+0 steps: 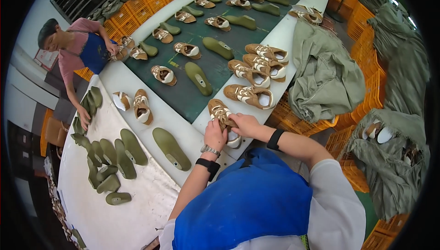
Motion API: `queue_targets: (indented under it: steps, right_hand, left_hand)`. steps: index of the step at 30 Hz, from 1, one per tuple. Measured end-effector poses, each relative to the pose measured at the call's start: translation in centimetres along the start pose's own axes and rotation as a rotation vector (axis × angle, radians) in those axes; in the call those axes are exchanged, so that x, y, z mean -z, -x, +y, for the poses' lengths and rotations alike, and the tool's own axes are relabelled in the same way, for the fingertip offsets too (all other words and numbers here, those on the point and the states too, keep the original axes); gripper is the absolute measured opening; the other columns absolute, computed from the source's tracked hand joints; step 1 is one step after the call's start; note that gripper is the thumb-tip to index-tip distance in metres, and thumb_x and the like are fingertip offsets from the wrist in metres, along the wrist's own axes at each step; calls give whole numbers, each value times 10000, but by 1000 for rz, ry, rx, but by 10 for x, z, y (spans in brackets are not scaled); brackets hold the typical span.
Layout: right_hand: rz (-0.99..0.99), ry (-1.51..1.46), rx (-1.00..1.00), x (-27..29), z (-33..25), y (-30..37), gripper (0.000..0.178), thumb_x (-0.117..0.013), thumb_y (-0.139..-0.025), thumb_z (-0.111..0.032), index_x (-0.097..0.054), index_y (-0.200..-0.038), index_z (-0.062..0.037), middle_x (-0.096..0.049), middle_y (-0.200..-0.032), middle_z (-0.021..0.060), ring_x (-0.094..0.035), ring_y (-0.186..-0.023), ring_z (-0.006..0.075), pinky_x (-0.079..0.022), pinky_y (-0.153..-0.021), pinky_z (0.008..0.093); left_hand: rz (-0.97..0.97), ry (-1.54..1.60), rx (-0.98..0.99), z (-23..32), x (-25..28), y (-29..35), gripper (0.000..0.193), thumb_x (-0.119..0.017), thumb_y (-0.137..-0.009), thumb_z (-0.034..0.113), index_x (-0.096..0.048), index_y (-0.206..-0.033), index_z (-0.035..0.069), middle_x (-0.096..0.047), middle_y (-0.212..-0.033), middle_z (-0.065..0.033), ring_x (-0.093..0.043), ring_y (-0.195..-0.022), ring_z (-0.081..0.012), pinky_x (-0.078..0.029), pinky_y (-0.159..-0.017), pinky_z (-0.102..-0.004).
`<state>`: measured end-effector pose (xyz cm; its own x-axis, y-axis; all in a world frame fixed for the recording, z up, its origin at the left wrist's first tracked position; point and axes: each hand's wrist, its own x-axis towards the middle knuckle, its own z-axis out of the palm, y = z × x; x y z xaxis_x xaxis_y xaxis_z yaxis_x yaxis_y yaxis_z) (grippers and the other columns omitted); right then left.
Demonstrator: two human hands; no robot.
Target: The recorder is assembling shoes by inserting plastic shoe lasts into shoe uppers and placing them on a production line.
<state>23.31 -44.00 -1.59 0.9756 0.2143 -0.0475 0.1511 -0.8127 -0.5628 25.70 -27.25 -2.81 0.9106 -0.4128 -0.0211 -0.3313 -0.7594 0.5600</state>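
Note:
A tan and white sneaker [219, 109] rests on the white ledge in front of me, its heel toward my body. My left hand [215, 135] closes on its left side near the opening. From the right, my right hand [244, 125] grips the upper by the laces; my fingers cover part of the laces and tongue. Just beyond my right hand sits another tan sneaker [247, 95], with several more sneakers [263, 64] grouped on the ledge behind it. Left of my left hand lies a green shoe last [171, 148].
A dark green conveyor belt [183, 105] carries rows of sneakers and lasts. Several green lasts [123, 158] lie on a white cloth-covered table [137, 209] at left. A co-worker [75, 48] reaches toward them. Orange crates [366, 78] and a grey-green cloth [325, 71] flank the right side.

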Motion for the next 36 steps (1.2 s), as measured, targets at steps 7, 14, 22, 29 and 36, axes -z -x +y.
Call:
queue_targets:
  steps: [7, 14, 22, 29, 36]
  right_hand:
    - [289, -152, -54, -9, -6, -8, 331, -524, -779, -91, -498, -1105, -134, -571, -883, 149, -591, -761, 345, -487, -665, 435]
    - [112, -54, 96, 32, -51, -8, 452, -493, -755, -32, -533, -1158, -235, -555, -873, 142, -588, -760, 344, -488, -656, 413]
    - [-109, -207, 441, 37, -61, -7, 235, -481, -749, 8, -543, -926, -135, -516, -853, 124, -553, -795, 329, -441, -676, 418]
    - [358, -395, 368, 41, -60, -9, 243, -473, -761, 26, -510, -969, -94, -575, -839, 133, -570, -733, 347, -462, -621, 421]
    - [560, -685, 20, 45, -24, -22, 206, -446, -772, 25, -425, -962, -54, -568, -705, 185, -580, -655, 359, -442, -573, 414]
  left_hand:
    - [298, 99, -138, -10, 13, -4, 156, -542, -808, 86, -585, -925, -8, -616, -850, -203, -598, -782, -355, -484, -690, -427]
    - [492, 84, -213, 12, 52, 11, 142, -533, -810, 45, -560, -947, 17, -603, -812, -172, -589, -732, -355, -484, -633, -420]
    - [497, 197, 30, -18, 79, 9, 159, -487, -863, 72, -553, -995, 12, -628, -833, -158, -611, -702, -342, -490, -617, -386]
    - [273, -114, -223, 35, 99, 19, 345, -488, -775, -16, -545, -1089, 114, -537, -846, -131, -543, -819, -312, -454, -696, -396]
    - [108, 54, -424, 33, 97, 23, 77, -512, -720, -17, -547, -719, 52, -474, -738, -119, -509, -720, -314, -422, -602, -379]
